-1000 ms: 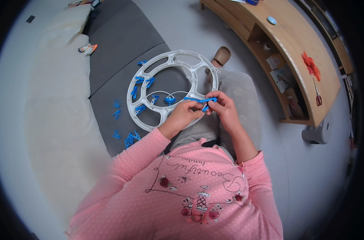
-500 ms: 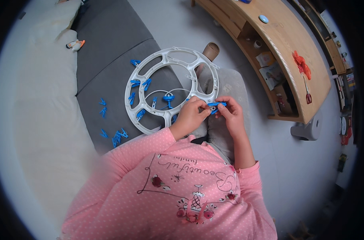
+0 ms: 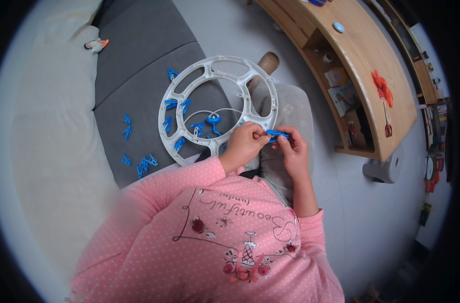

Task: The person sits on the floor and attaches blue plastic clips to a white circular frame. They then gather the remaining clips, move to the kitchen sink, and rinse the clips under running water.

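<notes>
A round white clip hanger [image 3: 246, 106] rests partly on my lap and partly over the grey sofa seat. At its near right edge, my right hand [image 3: 295, 154] pinches a blue clothespin [image 3: 278, 134] between thumb and fingers. My left hand [image 3: 242, 144] is closed beside it, its fingertips together at the end of the clothespin; what they grip is too small to make out. Several blue clothespins hang around the left part of the hanger, such as one clothespin [image 3: 168, 124]. A blue hook piece [image 3: 213, 120] shows inside the ring.
Several loose blue clothespins [image 3: 144, 166] lie on the grey sofa seat [image 3: 144, 35] to my left. A small bird-shaped toy [image 3: 95, 46] sits by the pale cushion. On the right, a wooden table [image 3: 359, 45] carries scissors [image 3: 388, 130] and a red item [image 3: 381, 87]. A grey stool [image 3: 384, 170] stands near it.
Both hands stay together at the hanger's edge, and the blue clothespin has turned slightly in my right fingers. The hanger has tilted a little.
</notes>
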Tool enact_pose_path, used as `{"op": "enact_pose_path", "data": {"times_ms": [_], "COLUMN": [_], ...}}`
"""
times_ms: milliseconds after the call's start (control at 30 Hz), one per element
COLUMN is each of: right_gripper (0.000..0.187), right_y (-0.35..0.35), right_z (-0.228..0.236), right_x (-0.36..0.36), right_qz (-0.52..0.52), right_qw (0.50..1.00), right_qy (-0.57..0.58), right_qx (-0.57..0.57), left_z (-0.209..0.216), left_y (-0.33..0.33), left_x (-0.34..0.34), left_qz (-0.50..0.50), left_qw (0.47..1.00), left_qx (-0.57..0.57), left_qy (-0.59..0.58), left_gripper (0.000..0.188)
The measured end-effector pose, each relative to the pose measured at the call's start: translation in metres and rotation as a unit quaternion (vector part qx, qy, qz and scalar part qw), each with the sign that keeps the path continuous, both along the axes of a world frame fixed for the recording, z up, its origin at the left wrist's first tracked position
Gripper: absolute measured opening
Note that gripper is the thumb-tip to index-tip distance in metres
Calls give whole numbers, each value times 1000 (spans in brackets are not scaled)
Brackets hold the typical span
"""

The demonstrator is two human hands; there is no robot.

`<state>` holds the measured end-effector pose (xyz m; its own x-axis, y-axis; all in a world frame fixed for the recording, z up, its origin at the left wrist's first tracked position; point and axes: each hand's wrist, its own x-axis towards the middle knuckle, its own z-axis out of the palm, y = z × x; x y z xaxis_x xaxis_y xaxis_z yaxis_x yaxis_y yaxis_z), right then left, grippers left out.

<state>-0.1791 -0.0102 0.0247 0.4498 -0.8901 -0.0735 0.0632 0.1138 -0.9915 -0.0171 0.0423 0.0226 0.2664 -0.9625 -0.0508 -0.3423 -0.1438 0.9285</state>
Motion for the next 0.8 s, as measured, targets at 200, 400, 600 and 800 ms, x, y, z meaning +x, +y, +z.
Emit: {"op": "enact_pose_path", "data": {"times_ms": [200, 400, 600, 800], "right_gripper": [13, 13, 12, 12], "right_y": [-4, -10, -12, -7], "right_z": [3, 1, 4, 7], "right_x": [-1, -6, -7, -3], "right_qz": [17, 43, 55, 56], "right_qw": [999, 994, 995, 998], "right_qy": [-32, -46, -20, 25], "right_qx": [39, 87, 81, 29], "left_z": [9, 6, 3, 3], "left_y": [1, 4, 4, 3], "left_x": [-5, -10, -11, -11], "left_qz": [10, 13, 17, 26], "left_qw": [1000, 1000, 1000, 1000], "left_qx": [0, -6, -3, 2], "left_qy": [1, 8, 8, 15], "left_gripper": [15, 15, 15, 14]}}
